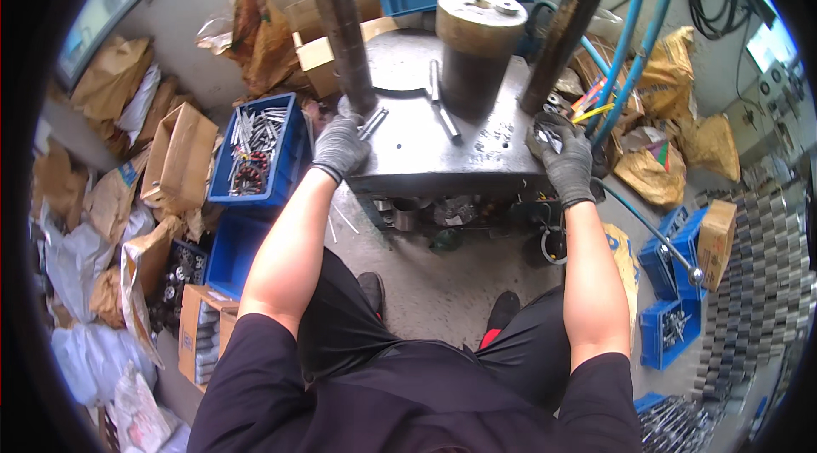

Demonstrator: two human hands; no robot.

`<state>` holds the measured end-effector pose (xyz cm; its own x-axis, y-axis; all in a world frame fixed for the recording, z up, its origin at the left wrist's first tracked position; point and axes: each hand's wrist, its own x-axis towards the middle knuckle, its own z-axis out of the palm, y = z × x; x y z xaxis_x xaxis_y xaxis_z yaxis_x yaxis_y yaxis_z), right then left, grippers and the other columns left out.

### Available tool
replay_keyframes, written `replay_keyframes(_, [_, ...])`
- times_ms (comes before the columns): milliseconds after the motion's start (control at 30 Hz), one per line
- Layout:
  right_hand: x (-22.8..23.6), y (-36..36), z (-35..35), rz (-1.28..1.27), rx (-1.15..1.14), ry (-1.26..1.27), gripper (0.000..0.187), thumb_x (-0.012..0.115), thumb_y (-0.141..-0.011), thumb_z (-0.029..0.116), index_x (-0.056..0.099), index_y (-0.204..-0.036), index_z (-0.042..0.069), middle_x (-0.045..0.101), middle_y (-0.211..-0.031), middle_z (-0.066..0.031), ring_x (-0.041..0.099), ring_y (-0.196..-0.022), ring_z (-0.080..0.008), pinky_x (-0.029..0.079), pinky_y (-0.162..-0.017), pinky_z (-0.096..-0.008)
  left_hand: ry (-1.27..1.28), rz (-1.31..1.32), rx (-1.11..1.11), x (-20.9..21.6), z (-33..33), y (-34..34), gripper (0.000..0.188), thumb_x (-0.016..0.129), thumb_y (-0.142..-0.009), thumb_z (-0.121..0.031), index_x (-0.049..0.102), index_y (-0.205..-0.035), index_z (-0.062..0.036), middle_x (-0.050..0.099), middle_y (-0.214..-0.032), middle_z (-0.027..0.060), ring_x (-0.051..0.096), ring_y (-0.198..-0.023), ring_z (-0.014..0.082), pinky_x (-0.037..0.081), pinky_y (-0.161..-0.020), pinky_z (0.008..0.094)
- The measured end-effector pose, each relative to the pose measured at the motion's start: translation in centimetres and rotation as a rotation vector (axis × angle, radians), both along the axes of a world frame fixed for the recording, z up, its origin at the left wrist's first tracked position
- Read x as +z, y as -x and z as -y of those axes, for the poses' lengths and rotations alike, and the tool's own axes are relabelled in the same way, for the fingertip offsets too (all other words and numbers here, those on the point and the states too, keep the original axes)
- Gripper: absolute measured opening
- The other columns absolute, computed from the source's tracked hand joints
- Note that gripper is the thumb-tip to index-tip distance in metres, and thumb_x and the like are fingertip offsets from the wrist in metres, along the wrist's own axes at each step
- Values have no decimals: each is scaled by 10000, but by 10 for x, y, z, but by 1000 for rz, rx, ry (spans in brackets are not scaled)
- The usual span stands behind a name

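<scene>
Both hands wear grey knit gloves at the front of a steel press table (459, 159). My left hand (340, 148) is closed at the table's left edge, beside the left upright post (336, 28). Short shiny metal rods (373, 124) stick out from its fingers. My right hand (562, 155) is closed near the table's right edge, below the right post (572, 23). A small silvery piece shows at its fingers, its kind unclear. Between the hands, a loose metal rod (448, 123) lies on the table and another rod (434, 80) is behind it, near a thick steel cylinder (481, 53).
On the left, a blue crate (298, 151) holds many metal rods, with an empty-looking blue crate (234, 253) nearer. Cartons and sacks crowd that side. Blue hoses (651, 36) and a ball-ended lever (672, 253) are at right, near stacked metal parts (757, 283) and small blue bins (651, 342).
</scene>
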<state>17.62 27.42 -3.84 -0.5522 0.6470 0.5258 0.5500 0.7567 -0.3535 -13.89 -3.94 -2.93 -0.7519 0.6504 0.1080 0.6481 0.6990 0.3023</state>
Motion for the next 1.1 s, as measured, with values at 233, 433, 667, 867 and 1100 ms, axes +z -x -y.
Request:
replay_keyframes(233, [-14, -6, -13, -35, 96, 54, 449, 841, -802, 293, 749, -1161, 39, 664, -1235, -259, 620, -1197, -418, 486, -1063, -478, 205, -34, -24, -4, 4, -5, 579, 729, -763, -154, 602, -1301, 20, 663, -1214, 310, 661, -1185, 418, 537, -1036, 454])
replay_keyframes(433, [-7, -9, -18, -274, 221, 169, 394, 812, -831, 161, 736, -1193, 25, 729, -1141, -198, 693, -1083, -326, 532, -993, -414, 38, 194, -54, -16, 40, 20, 459, 738, -736, -148, 619, -1138, 39, 709, -1079, 316, 692, -1131, 409, 555, -934, 460])
replay_keyframes(667, [31, -52, -4, -476, 374, 424, 262, 662, -1042, 159, 686, -1236, -16, 702, -1173, -62, 633, -1058, -158, 512, -959, -313, -1033, 1038, 133, -111, 146, 3, 325, 690, -862, -119, 630, -1169, -31, 644, -879, 64, 624, -701, 162, 520, -601, 307])
replay_keyframes(867, [55, -62, 49, -360, 513, 506, 241, 656, -1040, 102, 691, -1250, -9, 705, -1175, -61, 635, -1091, -141, 504, -991, -305, -1388, 1374, 765, -262, 303, -19, 289, 685, -918, -55, 588, -1184, 1, 715, -967, 173, 727, -773, 246, 622, -654, 373])
replay_keyframes(1100, [26, -74, 47, -222, 587, 696, 268, 660, -1030, 67, 684, -1291, 11, 723, -1200, -58, 651, -1096, -135, 514, -994, -300, -1172, 682, 1053, -313, 455, 31, 193, 668, -910, -88, 698, -1089, -24, 754, -969, 219, 756, -849, 335, 621, -709, 426])
